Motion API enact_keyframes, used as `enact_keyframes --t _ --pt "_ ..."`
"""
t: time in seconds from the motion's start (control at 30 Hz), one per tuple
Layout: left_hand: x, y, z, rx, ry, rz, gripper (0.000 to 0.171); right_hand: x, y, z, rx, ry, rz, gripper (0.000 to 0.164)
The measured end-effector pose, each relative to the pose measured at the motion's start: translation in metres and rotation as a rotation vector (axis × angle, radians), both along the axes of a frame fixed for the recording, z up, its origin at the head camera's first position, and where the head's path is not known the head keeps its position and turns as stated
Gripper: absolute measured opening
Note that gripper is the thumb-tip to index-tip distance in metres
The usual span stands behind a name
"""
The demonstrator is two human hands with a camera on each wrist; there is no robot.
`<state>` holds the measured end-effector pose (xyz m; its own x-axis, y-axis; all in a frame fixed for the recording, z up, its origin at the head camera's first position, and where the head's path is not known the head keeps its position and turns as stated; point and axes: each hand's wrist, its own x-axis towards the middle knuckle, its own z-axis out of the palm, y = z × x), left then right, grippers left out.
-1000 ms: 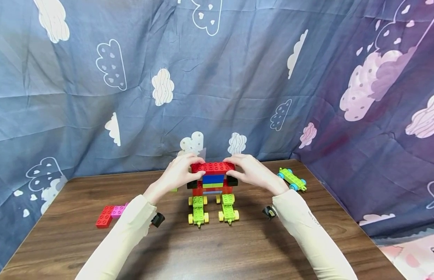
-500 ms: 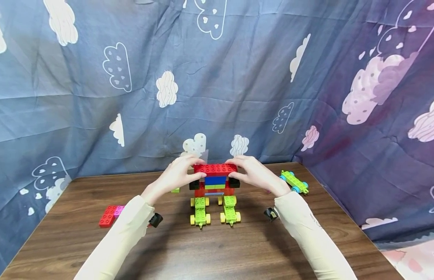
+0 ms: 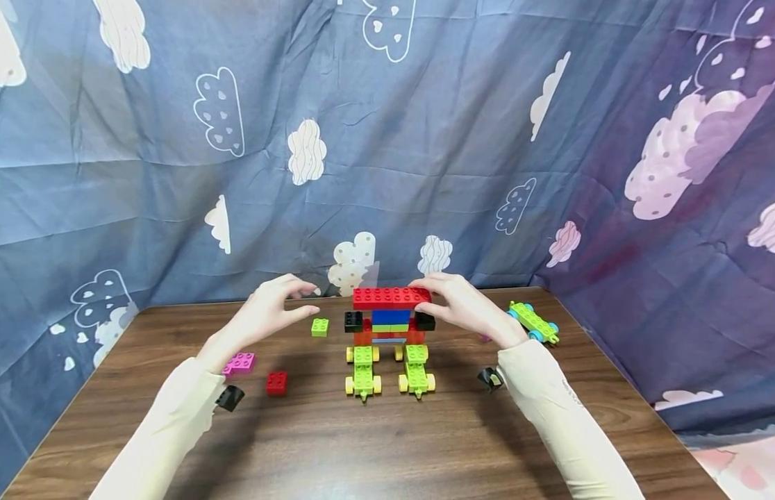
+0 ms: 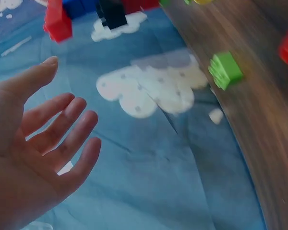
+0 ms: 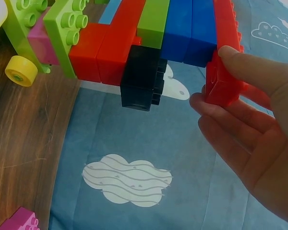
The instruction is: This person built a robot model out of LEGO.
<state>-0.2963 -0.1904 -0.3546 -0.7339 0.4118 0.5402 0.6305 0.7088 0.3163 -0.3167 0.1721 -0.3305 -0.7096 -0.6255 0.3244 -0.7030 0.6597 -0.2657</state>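
Head view gives me the whole scene: a block toy stands upright near the middle of the table, on two green, yellow-wheeled bases; over these come red bricks, a green layer, blue bricks and a long red top row laid across them; a black brick juts out at either side.

Right hand pinches the right end of that row, thumb to the near side and fingers to the far side; the right wrist view shows me this hold close up; the left hand is released, near the row's left end but apart from it, thumb and fingers loosely curved.

Around the left arm lie a small green brick, a small red brick and some pink bricks, these partly hidden by the left sleeve; beyond the right wrist sits a green car with blue wheels; a cloud-printed blue cloth hangs behind it all.
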Motion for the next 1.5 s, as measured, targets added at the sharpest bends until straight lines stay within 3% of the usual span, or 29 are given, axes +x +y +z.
enact_keyframes --t 0.23,0.53,0.77,1.0,1.13,1.5 --pt "0.006 -0.047 -0.018 -0.015 -0.017 0.053 0.028 -0.001 -0.001 0.000 0.006 0.020 0.000 0.040" --pt "0.015 -0.112 -0.042 -0.101 -0.185 0.189 0.027 -0.002 -0.002 0.000 0.008 0.042 0.016 0.041" --pt "0.017 -0.152 -0.061 -0.090 -0.296 0.248 0.032 -0.002 -0.001 0.002 0.001 0.038 0.021 0.040" --pt "0.020 -0.170 -0.073 -0.102 -0.369 0.267 0.023 -0.002 -0.001 0.001 0.007 0.048 0.025 0.040" --pt "0.019 -0.174 -0.080 -0.131 -0.403 0.244 0.017 -0.001 -0.001 0.001 0.001 0.044 0.027 0.040" --pt "0.015 -0.176 -0.088 -0.133 -0.408 0.254 0.009 -0.001 -0.002 0.001 0.008 0.048 0.022 0.040"
